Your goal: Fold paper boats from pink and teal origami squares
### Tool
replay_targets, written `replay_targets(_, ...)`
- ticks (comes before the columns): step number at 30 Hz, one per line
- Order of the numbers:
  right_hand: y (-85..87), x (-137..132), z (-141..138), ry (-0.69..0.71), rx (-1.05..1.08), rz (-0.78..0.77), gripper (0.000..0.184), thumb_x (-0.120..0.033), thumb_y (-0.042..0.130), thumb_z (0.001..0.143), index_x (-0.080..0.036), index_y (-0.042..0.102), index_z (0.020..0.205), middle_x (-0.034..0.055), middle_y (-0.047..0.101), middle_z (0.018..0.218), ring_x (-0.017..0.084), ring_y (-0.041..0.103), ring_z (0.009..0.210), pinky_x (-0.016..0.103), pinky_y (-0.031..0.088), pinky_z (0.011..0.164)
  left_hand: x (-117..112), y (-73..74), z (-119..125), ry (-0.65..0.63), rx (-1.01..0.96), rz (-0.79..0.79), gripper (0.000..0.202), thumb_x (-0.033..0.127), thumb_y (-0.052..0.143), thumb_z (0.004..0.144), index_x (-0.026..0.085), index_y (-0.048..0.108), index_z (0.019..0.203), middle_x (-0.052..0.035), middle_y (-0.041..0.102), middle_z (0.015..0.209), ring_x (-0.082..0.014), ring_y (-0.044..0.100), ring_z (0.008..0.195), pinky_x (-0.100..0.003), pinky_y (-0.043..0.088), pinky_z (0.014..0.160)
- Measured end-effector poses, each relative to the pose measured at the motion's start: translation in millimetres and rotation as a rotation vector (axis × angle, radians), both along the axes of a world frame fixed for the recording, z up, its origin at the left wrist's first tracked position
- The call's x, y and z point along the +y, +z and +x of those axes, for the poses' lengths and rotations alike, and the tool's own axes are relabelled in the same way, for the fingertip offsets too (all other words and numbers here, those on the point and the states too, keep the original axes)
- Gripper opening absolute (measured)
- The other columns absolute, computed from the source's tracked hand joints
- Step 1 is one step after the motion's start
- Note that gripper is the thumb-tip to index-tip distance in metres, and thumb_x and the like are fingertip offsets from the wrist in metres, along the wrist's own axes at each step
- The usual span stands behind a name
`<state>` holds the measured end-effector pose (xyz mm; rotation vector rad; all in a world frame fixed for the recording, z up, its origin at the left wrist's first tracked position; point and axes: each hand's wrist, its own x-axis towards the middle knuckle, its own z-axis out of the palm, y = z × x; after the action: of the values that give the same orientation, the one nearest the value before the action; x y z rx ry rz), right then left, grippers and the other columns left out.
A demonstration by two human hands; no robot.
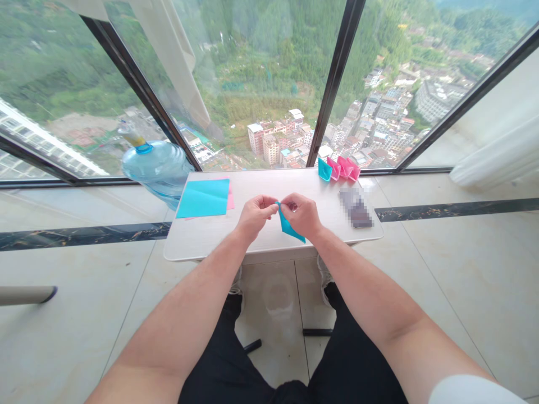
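Note:
A partly folded piece of blue paper [290,229] is held up over the middle of the small table, its pointed lower end angled down to the right. My left hand [257,213] pinches the paper's top corner between thumb and fingers. On the other side, my right hand [301,212] is closed on the same paper near that corner and covers part of it. The fingertips of both hands nearly meet there. Exactly how the top corner is folded is hidden by the fingers.
Blue sheets [204,197] lie over pink paper [231,197] on the white table [248,178]. Folded paper shapes, one blue [324,169] and several pink [346,168], stand at the back right, near a blurred-out flat object [356,207]. A large water bottle [158,168] stands left, by the window.

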<state>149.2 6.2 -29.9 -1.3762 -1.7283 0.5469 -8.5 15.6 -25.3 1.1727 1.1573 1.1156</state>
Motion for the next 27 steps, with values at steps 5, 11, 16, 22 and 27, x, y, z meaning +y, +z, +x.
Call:
replay_targets(5,-1.8,0.9,0.3,0.028,-0.005,0.009,0.016,-0.029,0.059,0.083,-0.021,0.073,0.087,0.0018,0.073,0.084,0.015,0.064,0.078,0.027,0.05,0.079,-0.2,-1.7,1.3,0.037,-0.019,0.027,0.031,0.032,0.08,0.061,0.014,0.068,0.083,-0.0012,0.067,0.073,-0.0136,0.06,0.069,-0.027,0.046,0.063)
replay_targets(11,-1.5,1.3,-1.1,0.034,0.019,-0.027,0.018,-0.026,0.058,0.08,-0.02,0.073,0.088,0.001,0.071,0.08,0.015,0.063,0.075,0.027,0.05,0.076,-0.2,-1.1,0.4,-0.012,-0.084,-0.001,0.036,0.034,0.082,0.061,0.015,0.064,0.084,-0.0004,0.067,0.073,-0.0129,0.061,0.068,-0.029,0.05,0.068)
replay_targets(16,-0.7,2.4,-0.1,0.109,0.172,-0.121,0.011,-0.027,0.057,0.074,-0.019,0.064,0.078,-0.0041,0.059,0.065,0.012,0.053,0.063,0.023,0.043,0.061,-0.3,-0.5,-0.9,-0.11,-0.161,-0.084,0.043,0.036,0.084,0.06,0.017,0.056,0.086,0.0006,0.067,0.07,-0.012,0.06,0.063,-0.027,0.049,0.064)
replay_targets(22,-1.6,5.2,2.4,0.181,0.3,-0.205,0.007,-0.027,0.057,0.069,-0.02,0.056,0.07,-0.0062,0.051,0.061,0.01,0.044,0.059,0.023,0.036,0.054,-1.5,-0.7,0.0,-0.112,-0.113,-0.04,0.033,0.036,0.081,0.063,0.017,0.058,0.078,0.0031,0.061,0.066,-0.0105,0.057,0.06,-0.024,0.046,0.059)
replay_targets(27,-0.5,7.8,3.2,0.114,0.308,-0.187,0.007,-0.027,0.057,0.067,-0.02,0.056,0.067,-0.0062,0.049,0.059,0.011,0.044,0.059,0.024,0.035,0.054,-6.3,0.3,-2.0,-0.081,0.18,0.132,0.022,0.034,0.074,0.069,0.015,0.071,0.082,-0.0029,0.072,0.077,-0.0162,0.065,0.073,-0.028,0.052,0.068)
